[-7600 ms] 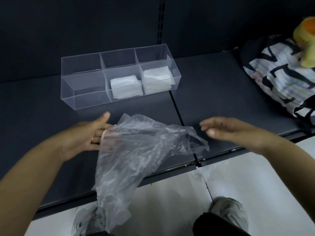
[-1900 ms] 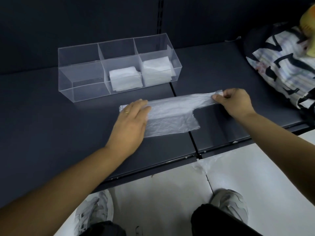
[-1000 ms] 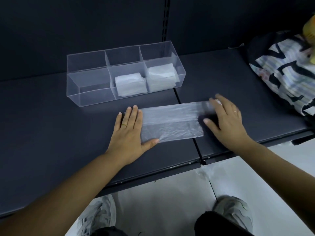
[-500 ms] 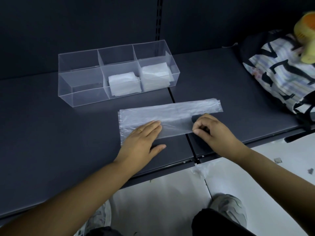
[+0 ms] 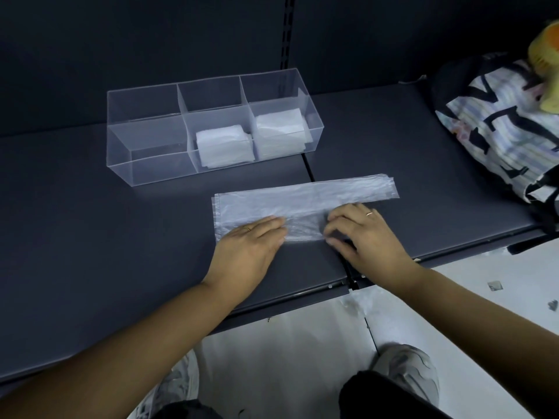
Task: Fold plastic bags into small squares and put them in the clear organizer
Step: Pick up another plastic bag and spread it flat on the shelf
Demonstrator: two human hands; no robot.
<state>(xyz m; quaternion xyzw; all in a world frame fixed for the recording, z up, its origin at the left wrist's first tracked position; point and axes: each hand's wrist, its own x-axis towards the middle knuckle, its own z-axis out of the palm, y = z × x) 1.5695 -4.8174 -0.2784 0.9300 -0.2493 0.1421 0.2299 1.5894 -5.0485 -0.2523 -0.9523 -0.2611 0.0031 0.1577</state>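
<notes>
The straight fingers [image 5: 269, 229] of my left hand [image 5: 248, 246] lie flat and pressed together on the near left part of the translucent, crinkled plastic bag [image 5: 302, 198], pointing to the right, with the palm resting on the dark grey metal shelf [image 5: 90, 222] just in front of it. The fingers [image 5: 335, 222] of my right hand [image 5: 366, 237] are curled, and with the thumb they pinch the bag's near edge at its right corner. Each hand wears a thin ring. The bag lies flattened into a long, cloudy band across the seam between two shelf panels; its far strip reaches further right than the near part, and its left edge shows several stacked layers. Behind it, apart from it, stands the clear rectangular plastic organizer [image 5: 145, 164] with three compartments: the left one holds nothing, the middle one a folded white plastic square [image 5: 222, 146], the right one another folded white square [image 5: 279, 131] leaning against the back. At the far right of the shelf lies a black-and-white patterned fabric bag [image 5: 499, 125] with a yellow plush toy [image 5: 544, 49] on it. Below the shelf edge are the pale floor [image 5: 287, 343] and my grey shoe [image 5: 408, 376].
</notes>
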